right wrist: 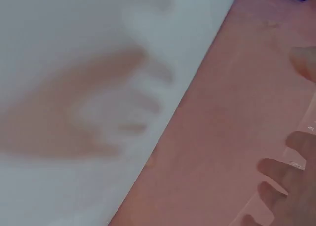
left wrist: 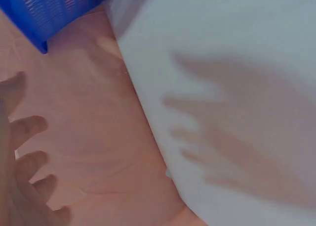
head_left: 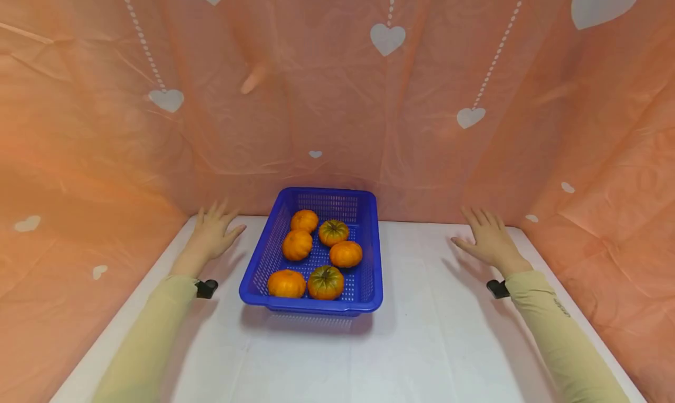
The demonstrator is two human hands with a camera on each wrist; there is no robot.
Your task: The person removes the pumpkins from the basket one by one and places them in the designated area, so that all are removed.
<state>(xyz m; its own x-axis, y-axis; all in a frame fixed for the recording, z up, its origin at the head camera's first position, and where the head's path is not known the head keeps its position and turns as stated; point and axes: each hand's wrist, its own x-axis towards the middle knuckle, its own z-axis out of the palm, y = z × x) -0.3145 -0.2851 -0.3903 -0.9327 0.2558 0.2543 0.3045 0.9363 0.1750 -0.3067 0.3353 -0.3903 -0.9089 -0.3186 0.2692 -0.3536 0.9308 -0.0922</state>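
A blue plastic basket [head_left: 377, 256] stands on the white table between the two hands. Inside it lie several small pumpkins, some plain orange like the pumpkin [head_left: 297, 245] and two with green tops like the pumpkin [head_left: 326, 283]. Left of the basket, my left hand [head_left: 211, 233] hovers over the table with fingers spread, touching nothing. My right hand [head_left: 490, 242] is held likewise farther to the right, apart from the basket. In the wrist views, the left fingers [left wrist: 32, 129] and right fingers [right wrist: 281, 174] show spread, and each hand casts a shadow on the table.
The white table [head_left: 422, 333] ends at an orange-pink cloth [head_left: 337, 116] with white hearts, which hangs behind and on both sides. The basket's far end is close to the back cloth. A dark wrist device [head_left: 207, 289] sits on each wrist.
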